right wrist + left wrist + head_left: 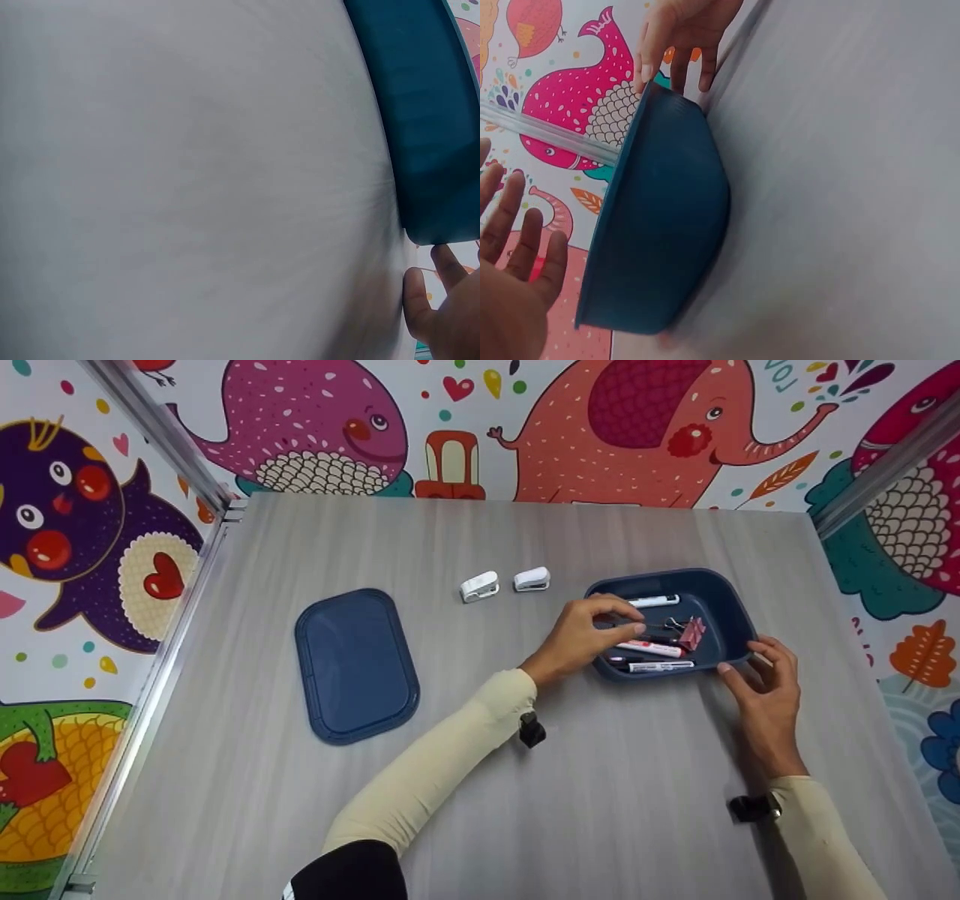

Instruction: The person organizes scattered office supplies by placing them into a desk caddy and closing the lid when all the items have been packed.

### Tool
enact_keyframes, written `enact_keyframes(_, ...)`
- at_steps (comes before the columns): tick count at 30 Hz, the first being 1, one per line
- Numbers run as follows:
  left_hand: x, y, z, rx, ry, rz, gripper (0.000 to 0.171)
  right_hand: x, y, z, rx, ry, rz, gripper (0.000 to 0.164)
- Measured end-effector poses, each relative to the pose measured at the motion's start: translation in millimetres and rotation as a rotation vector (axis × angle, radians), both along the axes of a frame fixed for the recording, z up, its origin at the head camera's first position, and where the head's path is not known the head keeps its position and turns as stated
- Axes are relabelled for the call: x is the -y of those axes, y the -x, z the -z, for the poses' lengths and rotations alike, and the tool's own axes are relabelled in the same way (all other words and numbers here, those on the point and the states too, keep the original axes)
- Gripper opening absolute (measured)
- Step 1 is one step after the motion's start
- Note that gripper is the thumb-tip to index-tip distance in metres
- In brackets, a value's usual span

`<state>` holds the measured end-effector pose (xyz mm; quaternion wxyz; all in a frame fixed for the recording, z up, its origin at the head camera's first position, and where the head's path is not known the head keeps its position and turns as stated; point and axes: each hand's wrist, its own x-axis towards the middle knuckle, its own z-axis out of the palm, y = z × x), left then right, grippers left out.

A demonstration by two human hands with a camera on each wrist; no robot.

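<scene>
A dark blue open box [727,622] stands at the right of the table, with several marker pens [656,648] and a pink binder clip [693,634] inside. My left hand [581,634] reaches over the box's left end, thumb and forefinger apart above the pens. In the left wrist view its fingers [551,270] are spread, and no held thing shows. My right hand [769,697] touches the box's near right corner, fingertips at the rim. The right wrist view shows the fingers [448,266] fairly straight against the box's end.
A dark blue lid [358,664] lies flat on the left of the table. Two small white clip-like things [480,586] sit side by side toward the back, between lid and box. Patterned walls and metal posts [885,465] border the table.
</scene>
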<state>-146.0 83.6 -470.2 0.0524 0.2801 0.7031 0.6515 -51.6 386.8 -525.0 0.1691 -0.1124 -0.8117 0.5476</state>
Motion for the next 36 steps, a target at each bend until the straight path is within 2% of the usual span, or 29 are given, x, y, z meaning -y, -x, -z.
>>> enact_keyframes(22, 43, 5.8, 10.4, 0.03, -0.08, -0.045, 0.021, 0, -0.4, -0.3, 0.017, 0.013, 0.003, 0.055)
enact_keyframes(28, 51, 5.8, 16.0, 0.036, -0.094, -0.089, 0.018, 1, -0.8, -0.4, 0.025, 0.019, 0.009, 0.056)
enact_keyframes(36, 72, 3.0, 27.9, 0.006, -0.073, -0.15, 0.016, 0, -0.3, -1.0, 0.021, 0.019, 0.0, 0.055)
